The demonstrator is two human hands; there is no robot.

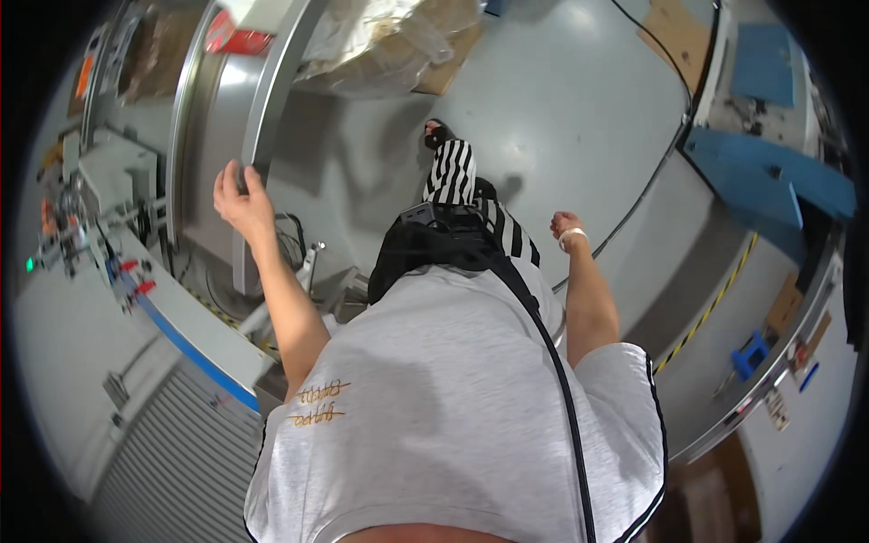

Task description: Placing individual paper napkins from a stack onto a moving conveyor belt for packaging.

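Note:
Stretched out to the left, my left hand (pixel 244 206) is over the metal side rail (pixel 262 118) of a long steel-framed bench. Its fingers are slightly bent and apart, with nothing between them; whether they touch the rail I cannot tell. My right hand (pixel 568 224) hangs low on the right side, over the grey floor (pixel 552 118). Its fingers are curled in, and no object shows in them. A white band (pixel 572 237) circles that wrist.
Clear plastic sheeting (pixel 380 54) and cardboard lie ahead, past the rail. Red tape (pixel 237 36) sits at the bench's far end. A black cable (pixel 647 185) runs along the floor at right, near a blue metal panel (pixel 769 172). Machinery (pixel 118 172) stands left.

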